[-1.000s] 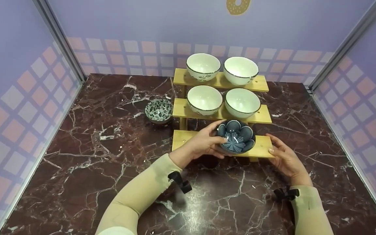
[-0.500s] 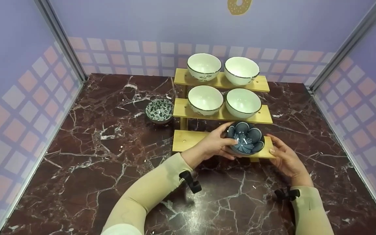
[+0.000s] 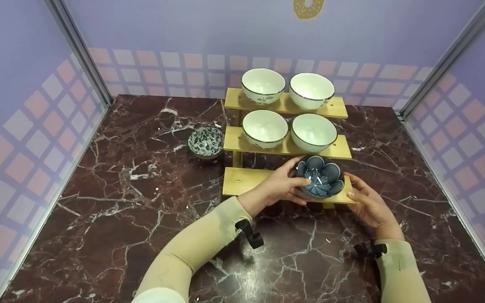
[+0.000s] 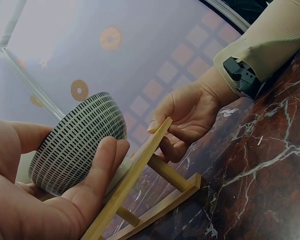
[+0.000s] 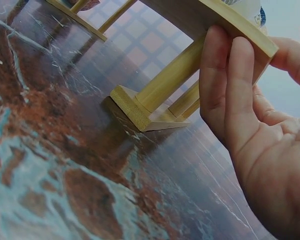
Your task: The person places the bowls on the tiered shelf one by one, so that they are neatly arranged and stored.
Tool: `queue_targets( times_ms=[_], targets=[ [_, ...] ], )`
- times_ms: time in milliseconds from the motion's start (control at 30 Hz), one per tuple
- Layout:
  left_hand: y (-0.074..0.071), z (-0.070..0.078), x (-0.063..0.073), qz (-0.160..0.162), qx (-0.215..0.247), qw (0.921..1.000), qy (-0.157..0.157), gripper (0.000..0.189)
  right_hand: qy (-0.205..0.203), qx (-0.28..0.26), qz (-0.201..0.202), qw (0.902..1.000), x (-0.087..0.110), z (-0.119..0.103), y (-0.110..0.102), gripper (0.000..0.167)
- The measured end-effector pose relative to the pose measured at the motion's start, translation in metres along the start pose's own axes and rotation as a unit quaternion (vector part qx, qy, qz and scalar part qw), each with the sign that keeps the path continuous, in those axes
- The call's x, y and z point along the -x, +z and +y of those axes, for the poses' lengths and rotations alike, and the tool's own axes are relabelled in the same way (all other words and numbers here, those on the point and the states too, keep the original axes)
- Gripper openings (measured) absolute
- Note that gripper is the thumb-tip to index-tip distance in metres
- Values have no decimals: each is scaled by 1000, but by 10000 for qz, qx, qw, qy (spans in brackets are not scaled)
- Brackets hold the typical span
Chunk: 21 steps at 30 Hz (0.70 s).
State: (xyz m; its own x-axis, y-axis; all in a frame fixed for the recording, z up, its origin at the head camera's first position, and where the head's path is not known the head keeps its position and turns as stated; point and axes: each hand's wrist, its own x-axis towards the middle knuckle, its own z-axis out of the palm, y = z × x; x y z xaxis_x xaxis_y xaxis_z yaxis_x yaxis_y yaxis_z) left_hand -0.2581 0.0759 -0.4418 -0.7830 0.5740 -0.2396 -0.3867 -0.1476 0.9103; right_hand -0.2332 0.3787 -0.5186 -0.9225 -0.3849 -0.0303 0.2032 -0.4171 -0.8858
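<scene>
My left hand grips a blue bowl with a petal pattern inside, thumb over the rim and fingers against its outer side. In the left wrist view the bowl's outside shows dark dashes on white. It is at the right part of the lowest tier of a wooden three-tier rack; whether its foot touches the board is hard to tell. At that tier's right end my right hand pinches the board, thumb on top and fingers beneath.
Two white bowls stand on the top tier and two more white bowls on the middle tier. A dark floral bowl sits on the marble tabletop, left of the rack. Walls enclose the back and sides.
My left hand has carried the blue bowl rightward along the lowest tier, mostly in the first half second. My right hand stays at the board's end.
</scene>
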Motion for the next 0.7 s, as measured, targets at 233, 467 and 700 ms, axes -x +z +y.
queue_targets(
  times_ms=[233, 467, 700],
  targets=[
    [-1, 0, 0, -92, -238, 9997, -31, 76, 18, 61, 30, 10000, 0, -1, 0, 51],
    [0, 1, 3, -168, -431, 9989, -17, 75, 13, -55, -58, 10000, 0, -1, 0, 51],
    [-2, 2, 5, -18, -540, 9984, -140, 71, -16, -104, -168, 9998, 0, -1, 0, 51]
  ],
)
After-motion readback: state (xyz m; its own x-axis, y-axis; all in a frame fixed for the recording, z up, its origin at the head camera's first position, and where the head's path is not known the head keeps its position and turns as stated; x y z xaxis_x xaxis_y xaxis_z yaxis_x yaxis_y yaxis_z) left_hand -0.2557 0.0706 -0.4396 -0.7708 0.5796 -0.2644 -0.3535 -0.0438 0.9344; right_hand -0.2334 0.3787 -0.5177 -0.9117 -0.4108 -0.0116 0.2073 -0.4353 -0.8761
